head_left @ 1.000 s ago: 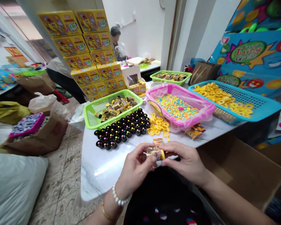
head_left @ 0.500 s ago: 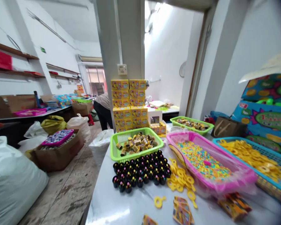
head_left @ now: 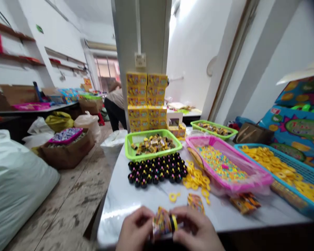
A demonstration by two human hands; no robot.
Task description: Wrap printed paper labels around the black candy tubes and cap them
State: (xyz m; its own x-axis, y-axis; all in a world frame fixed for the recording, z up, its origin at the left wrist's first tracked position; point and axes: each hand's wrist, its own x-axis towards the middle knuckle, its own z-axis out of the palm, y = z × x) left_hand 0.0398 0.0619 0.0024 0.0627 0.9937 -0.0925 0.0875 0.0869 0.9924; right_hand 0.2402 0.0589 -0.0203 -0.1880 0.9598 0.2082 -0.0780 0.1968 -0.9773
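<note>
At the table's front edge, my left hand [head_left: 137, 228] is closed on a small printed wrapper [head_left: 161, 223] in orange, yellow and purple. My right hand [head_left: 199, 232] pinches a round black-and-yellow piece [head_left: 173, 223] at the wrapper's right end; whether the two are joined I cannot tell. Just beyond lie more printed wrappers [head_left: 195, 202] and a single yellow ring with a stem [head_left: 174, 197]. Rows of black cups with coloured bits in them [head_left: 157, 170] stand farther back, beside a pile of yellow ring pieces [head_left: 196, 177].
Behind the cups sits a green basket [head_left: 128, 148] of gold-and-black cylinders. A pink tray [head_left: 253, 184] of coloured pellets and a blue basket [head_left: 303, 170] of yellow rings are on the right. Yellow boxes [head_left: 146, 101] are stacked behind. A person [head_left: 117, 104] bends over beyond the pillar.
Both hands have come into view at the bottom, holding the wrapper and the black-and-yellow piece. The view has shifted, with the table things sitting higher.
</note>
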